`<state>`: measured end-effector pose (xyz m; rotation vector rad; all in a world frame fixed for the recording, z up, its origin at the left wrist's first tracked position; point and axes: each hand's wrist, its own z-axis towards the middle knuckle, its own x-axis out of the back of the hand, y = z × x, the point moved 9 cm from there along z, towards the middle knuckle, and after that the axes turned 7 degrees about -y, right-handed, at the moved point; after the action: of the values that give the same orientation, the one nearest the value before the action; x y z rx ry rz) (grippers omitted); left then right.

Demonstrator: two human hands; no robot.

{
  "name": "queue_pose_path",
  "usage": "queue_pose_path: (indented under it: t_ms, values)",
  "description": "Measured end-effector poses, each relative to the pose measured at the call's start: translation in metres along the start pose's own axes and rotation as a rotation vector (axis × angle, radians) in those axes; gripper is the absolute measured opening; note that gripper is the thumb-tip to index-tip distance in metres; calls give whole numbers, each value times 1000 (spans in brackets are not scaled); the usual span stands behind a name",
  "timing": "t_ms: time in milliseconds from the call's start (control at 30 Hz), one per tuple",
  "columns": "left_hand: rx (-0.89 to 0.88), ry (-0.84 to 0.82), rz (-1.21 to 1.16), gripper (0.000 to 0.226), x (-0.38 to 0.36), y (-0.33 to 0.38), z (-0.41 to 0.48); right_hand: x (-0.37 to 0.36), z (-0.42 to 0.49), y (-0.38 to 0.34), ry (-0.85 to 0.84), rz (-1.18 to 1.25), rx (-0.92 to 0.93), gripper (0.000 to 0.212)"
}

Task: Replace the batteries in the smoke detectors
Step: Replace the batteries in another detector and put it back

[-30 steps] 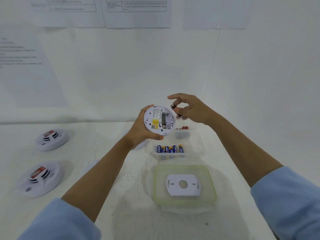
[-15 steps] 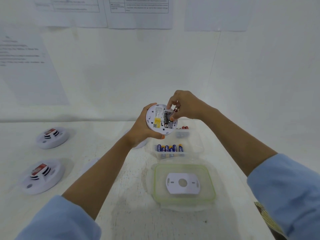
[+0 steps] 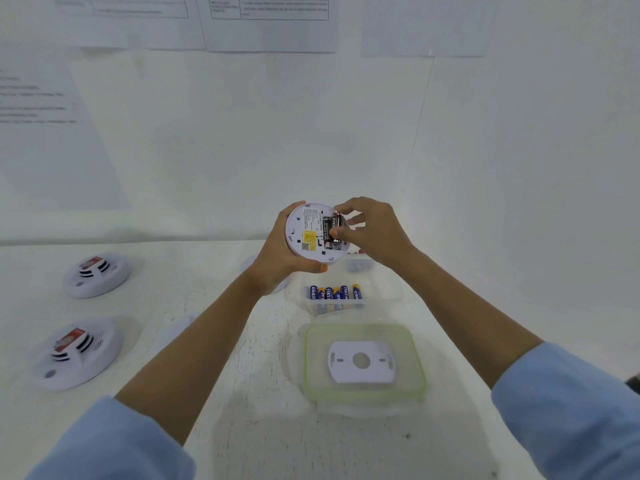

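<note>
I took it for a staged test room: printed sheets (image 3: 270, 22) hung taped on bare white walls (image 3: 311, 133), and detectors (image 3: 98, 275) lay along the white table's (image 3: 242, 427) left edge.

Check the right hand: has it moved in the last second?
Yes. The right hand has dropped slightly toward the battery tub below it, and its fingers now pinch the battery in the detector.

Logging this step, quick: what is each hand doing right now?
Left hand: holds the smoke detector.
Right hand: pinches a battery at the detector's back.
</note>
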<state>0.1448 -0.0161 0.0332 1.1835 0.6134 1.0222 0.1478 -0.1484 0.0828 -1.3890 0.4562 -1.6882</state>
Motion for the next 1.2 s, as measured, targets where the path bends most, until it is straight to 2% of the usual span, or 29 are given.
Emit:
queue_pose_path:
  t_ms: [200, 367, 467, 633, 767, 967, 1067, 1200]
  values:
    - [-4, 15, -19, 98, 1, -4, -2, -11, -5, -4, -43, -37, 49, 24]
    - [0, 22, -23, 100, 0, -1, -3, -14, -5, -13, -60, -277, 131, 21]
    - [9, 13, 5, 104, 0, -4, -5, -23, -9, -7, -118, -365, 96, 29]
    - [20, -4, 4, 104, 0, -4, -12, -22, -19, 2, -95, -165, 23, 30]
    - [30, -20, 11, 102, -3, -4, -23, -19, -33, 10, -84, 213, -60, 32]
    - [56, -42, 40, 103, -11, -9, -53, -25, -61, 14, -212, 331, -120, 47]
    - [73, -18, 64, 101, -12, -8, -68, -27, -79, 24, -295, 179, -147, 44]
    - [75, 39, 91, 95, -14, -5, -86, -47, -110, 52, -569, -171, -252, 47]
